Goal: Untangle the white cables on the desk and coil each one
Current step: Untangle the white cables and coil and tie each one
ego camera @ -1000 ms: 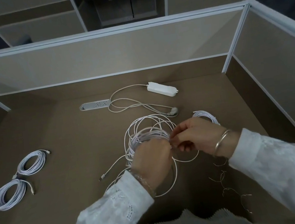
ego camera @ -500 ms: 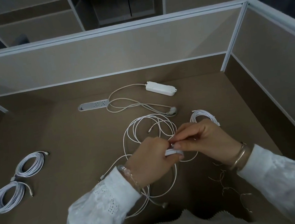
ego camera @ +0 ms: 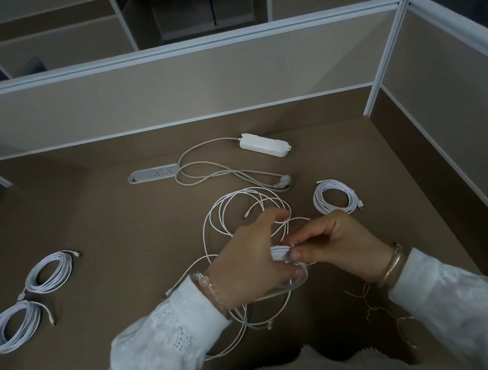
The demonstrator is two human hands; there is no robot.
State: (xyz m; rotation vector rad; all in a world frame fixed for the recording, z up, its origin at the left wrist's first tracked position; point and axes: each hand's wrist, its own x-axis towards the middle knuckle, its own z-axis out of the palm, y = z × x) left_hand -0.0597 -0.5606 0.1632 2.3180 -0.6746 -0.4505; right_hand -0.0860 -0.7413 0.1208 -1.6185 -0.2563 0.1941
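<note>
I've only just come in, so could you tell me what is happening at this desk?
A person is sorting white cables. The left hand holds a bunch of gathered loops, and the right hand pinches the same bunch. Loose cable from it still sprawls on the desk. Three finished coils lie apart: two at the left, one at the right. A power strip sits behind.

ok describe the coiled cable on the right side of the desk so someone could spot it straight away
Start at the white power strip near the back of the desk and come forward and right, past its grey plug. The small coiled white cable lies there alone, just beyond the right hand. Unlike the loose tangle between the hands, it is a tidy ring, untouched.
</note>
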